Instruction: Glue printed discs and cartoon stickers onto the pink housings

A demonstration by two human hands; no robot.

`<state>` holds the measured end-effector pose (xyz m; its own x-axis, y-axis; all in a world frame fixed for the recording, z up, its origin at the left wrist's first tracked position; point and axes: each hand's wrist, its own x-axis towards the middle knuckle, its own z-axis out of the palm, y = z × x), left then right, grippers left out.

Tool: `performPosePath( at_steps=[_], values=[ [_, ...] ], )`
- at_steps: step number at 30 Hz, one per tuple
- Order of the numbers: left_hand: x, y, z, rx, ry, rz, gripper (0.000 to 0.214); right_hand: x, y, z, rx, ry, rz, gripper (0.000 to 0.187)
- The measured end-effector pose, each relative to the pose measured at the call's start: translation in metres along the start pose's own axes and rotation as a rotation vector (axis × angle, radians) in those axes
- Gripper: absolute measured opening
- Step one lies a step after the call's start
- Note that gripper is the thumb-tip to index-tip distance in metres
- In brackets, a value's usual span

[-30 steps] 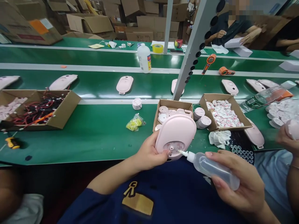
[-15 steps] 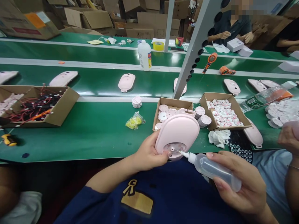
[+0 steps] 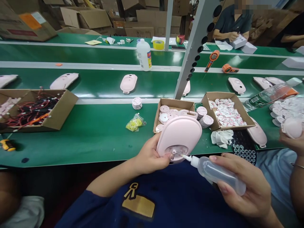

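Observation:
My left hand [image 3: 152, 155] is closed on a pale pink oval plastic housing [image 3: 181, 133], held tilted up over the table's front edge. Near its lower end is a round recess [image 3: 177, 151], and my left thumb lies at the recess's rim. My right hand [image 3: 247, 183] grips a translucent squeeze bottle [image 3: 216, 172], tipped toward the housing. The bottle's thin needle tip [image 3: 184, 155] reaches into the recess. Whether any liquid comes out is too small to tell.
Behind the housing stand a cardboard box of round discs [image 3: 163, 109] and a box of small white parts [image 3: 228, 114]. Wires fill a box [image 3: 47, 109] at left. A slanted metal post [image 3: 190, 60] rises ahead. More pink housings [image 3: 128, 84] lie on the conveyor. A co-worker's hand [image 3: 293, 142] is at right.
The view has shifted slightly. My hands, the housing and the bottle keep nearly the same pose. At right, the co-worker's hand has brought a round pale part further into view.

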<state>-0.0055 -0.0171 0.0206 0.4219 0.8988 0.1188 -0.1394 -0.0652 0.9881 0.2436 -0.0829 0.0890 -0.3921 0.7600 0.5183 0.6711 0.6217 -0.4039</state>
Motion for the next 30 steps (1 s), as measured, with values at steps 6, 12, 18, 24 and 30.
performPosePath(
  at_steps=[6, 12, 18, 24, 30],
  values=[
    [0.0, 0.002, 0.001, 0.012, 0.011, -0.002, 0.061, -0.004, 0.0, -0.001, 0.018, 0.009, 0.011, 0.031],
    [0.001, 0.008, 0.005, -0.016, 0.021, -0.085, 0.063, -0.004, 0.0, -0.001, 0.051, -0.005, 0.011, 0.036],
    [0.0, 0.009, 0.006, -0.039, 0.016, -0.078, 0.063, -0.004, -0.001, 0.001, 0.08, 0.002, 0.013, 0.039],
    [0.006, 0.001, 0.001, -0.031, 0.113, -0.133, 0.06, -0.013, 0.012, 0.002, 0.195, 0.046, 0.093, 0.032],
    [0.012, -0.01, -0.027, -0.112, 0.557, -0.312, 0.065, -0.053, 0.071, 0.04, 0.401, 0.1, 0.459, 0.045]
  ],
)
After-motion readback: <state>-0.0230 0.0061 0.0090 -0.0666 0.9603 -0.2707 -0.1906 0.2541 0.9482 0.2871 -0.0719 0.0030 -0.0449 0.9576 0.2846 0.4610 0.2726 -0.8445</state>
